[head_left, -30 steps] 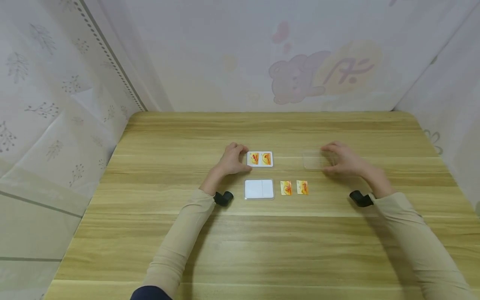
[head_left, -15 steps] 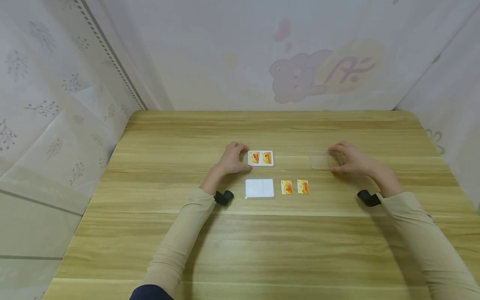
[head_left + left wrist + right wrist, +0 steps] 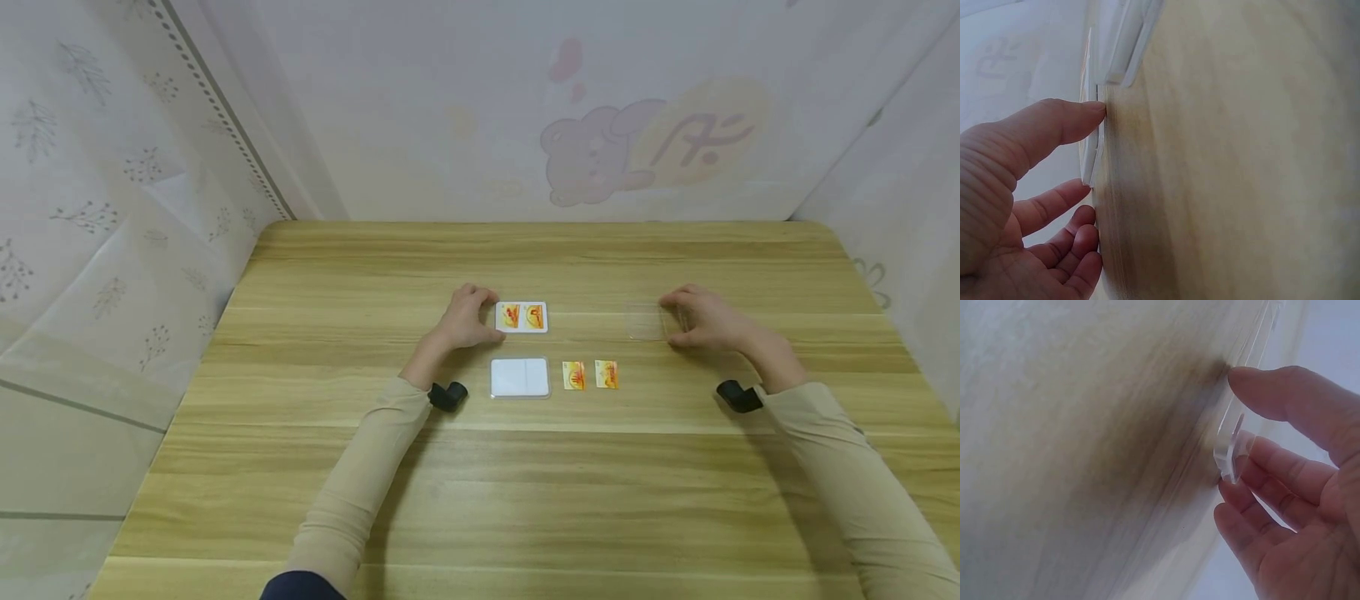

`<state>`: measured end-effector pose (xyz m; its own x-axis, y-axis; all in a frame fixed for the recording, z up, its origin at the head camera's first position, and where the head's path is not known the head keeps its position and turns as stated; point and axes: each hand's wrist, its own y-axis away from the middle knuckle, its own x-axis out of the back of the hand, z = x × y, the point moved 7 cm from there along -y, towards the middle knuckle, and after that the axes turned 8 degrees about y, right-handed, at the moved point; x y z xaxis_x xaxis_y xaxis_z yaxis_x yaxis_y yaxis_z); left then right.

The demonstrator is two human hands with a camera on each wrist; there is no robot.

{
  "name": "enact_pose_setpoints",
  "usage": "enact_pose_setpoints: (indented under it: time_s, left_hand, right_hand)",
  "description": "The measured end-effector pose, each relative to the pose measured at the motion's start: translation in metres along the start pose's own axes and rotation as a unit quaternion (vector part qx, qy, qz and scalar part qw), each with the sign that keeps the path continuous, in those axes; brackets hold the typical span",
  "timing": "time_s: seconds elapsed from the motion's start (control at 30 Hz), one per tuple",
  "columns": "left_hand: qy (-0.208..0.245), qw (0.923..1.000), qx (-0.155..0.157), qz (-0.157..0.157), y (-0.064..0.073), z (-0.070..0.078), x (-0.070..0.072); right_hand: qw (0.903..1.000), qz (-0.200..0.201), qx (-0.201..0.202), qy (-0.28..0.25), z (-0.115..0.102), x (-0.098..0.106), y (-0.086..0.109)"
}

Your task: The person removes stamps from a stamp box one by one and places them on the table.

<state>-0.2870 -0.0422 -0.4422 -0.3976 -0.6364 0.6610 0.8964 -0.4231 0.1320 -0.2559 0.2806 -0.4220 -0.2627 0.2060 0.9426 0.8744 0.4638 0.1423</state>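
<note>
My left arm reaches up from the bottom of the frame, its sleeve (image 3: 375,458) slanting toward the middle, while my right sleeve (image 3: 832,475) comes in from the lower right corner. Just above center, my left hand (image 3: 463,321) pinches the left end of the white case (image 3: 522,317), thumb along its near edge and index finger at the far one; in the left wrist view my other fingers curl loosely by the tabletop (image 3: 480,517). The case lies flat, two orange-and-yellow stamps side by side on it. Right of center, my right hand (image 3: 712,323) grips the clear cover (image 3: 643,322) by its right end between thumb and fingers; I cannot tell whether it touches the wood. A stretch of wood grain separates case and cover. Just below the case sits the white-lined holder (image 3: 519,377), with the left loose stamp (image 3: 573,376) and the right loose stamp (image 3: 607,374) in line to its right, apart from each other. Beyond my hands, wood runs up to the table's back edge, where the printed cloth (image 3: 450,125) hangs.
</note>
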Motion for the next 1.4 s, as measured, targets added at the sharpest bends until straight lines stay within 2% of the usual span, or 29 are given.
enact_pose_setpoints:
  time_s: [0.53,0.8,0.93,1.2,1.4]
  left_hand:
    - [-0.003,1.0000,0.004,0.002,0.001,-0.001,0.000]
    - [-0.005,1.0000,0.001,0.001,0.000,0.000,0.000]
    - [-0.004,1.0000,0.000,0.002,0.000,0.000,0.000]
    - [-0.002,1.0000,-0.005,0.002,0.000,0.000,0.000]
    - [-0.003,1.0000,0.001,-0.001,-0.001,0.000,0.000]
  right_hand:
    - [0.9989,-0.024,-0.018,-0.036,0.005,-0.004,-0.002]
    - [0.9990,-0.023,-0.015,-0.035,0.004,-0.005,-0.001]
    - [0.9995,-0.021,-0.016,-0.016,0.003,-0.005,-0.002]
    - [0.9998,0.016,-0.007,-0.005,-0.010,0.002,-0.006]
    - [0.9977,0.062,0.020,-0.020,-0.028,0.014,-0.013]
